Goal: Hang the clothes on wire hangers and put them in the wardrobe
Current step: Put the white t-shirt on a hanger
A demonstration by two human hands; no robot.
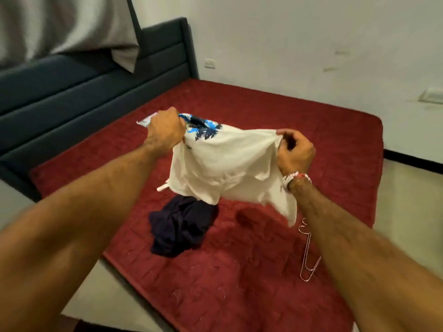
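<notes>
Single head view, looking forward-down over red bed (263, 111); arms near lens.

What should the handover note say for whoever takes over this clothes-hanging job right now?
Left hand: gripping one edge of the white shirt.
Right hand: pinching the opposite edge; the shirt is spread in the air above the red bed.
Dark garment: crumpled on the bed.
Wire hangers: lying on the bed by the right forearm.
Done: nothing hung yet.
Left: hang both garments; wardrobe is out of view.

White garment (230, 161) with blue print hanging crumpled in mid-air above the bed. Dark navy garment (182, 226) lying bunched beneath it. Wire hangers (309, 255) lying nearby, right.
</notes>
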